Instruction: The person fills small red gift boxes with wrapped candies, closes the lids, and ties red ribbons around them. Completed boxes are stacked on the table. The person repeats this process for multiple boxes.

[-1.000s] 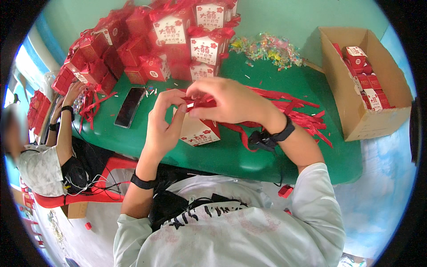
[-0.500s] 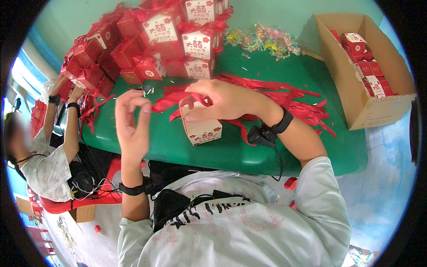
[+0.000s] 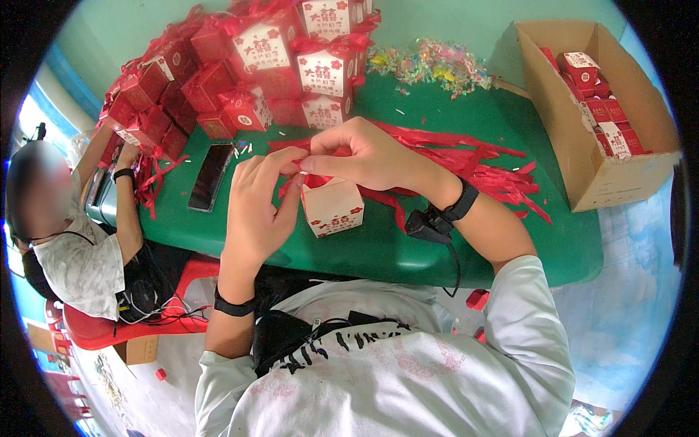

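Ribbon (image 3: 309, 177) end mostly hidden between fingers of left hand (image 3: 256, 211) and right hand (image 3: 364, 154); grip itself can't be made out. Box (image 3: 333, 207) top covered by both hands. Box pile (image 3: 240, 65) cut off at top edge. Carton (image 3: 590, 186) far wall hides part of its contents. Co-worker's hand (image 3: 128, 155) half buried in pile. Phone (image 3: 211, 176) screen dark, nothing readable.
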Demonstrator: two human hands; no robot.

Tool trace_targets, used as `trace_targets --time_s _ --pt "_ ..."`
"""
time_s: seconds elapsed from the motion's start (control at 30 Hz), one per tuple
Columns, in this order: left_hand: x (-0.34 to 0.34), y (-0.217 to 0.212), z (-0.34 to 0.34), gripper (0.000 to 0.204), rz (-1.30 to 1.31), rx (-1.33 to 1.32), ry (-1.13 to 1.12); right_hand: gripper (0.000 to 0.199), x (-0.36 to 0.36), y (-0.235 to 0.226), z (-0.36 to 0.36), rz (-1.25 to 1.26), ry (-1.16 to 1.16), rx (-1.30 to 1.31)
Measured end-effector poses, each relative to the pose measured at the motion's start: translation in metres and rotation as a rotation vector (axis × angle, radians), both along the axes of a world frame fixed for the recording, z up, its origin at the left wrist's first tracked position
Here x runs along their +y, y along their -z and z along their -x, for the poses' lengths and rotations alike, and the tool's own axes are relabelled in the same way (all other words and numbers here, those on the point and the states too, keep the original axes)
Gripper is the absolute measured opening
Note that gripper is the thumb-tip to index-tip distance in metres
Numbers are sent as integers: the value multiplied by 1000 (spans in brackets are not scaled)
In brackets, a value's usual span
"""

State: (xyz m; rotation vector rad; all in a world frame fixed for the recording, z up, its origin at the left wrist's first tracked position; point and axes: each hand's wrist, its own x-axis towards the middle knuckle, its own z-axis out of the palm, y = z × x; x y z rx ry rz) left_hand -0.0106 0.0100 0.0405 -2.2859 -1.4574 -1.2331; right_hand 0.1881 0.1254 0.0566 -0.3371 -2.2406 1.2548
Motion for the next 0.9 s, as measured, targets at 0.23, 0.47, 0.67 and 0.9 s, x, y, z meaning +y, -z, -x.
trace_targets --time_s 0.23,0.47,0.67,0.9 --pt "-18 16 -1 53 348 -207 -101 38 8 9 4 -20 47 -3" --pt "-22 33 10 53 365 -479 52 39 8 20 9 72 75 -74" --pt "-19 37 14 49 320 -402 78 40 7 25 13 130 72 -70" --pt "-17 33 12 21 345 -455 55 40 3 29 14 53 93 -69"
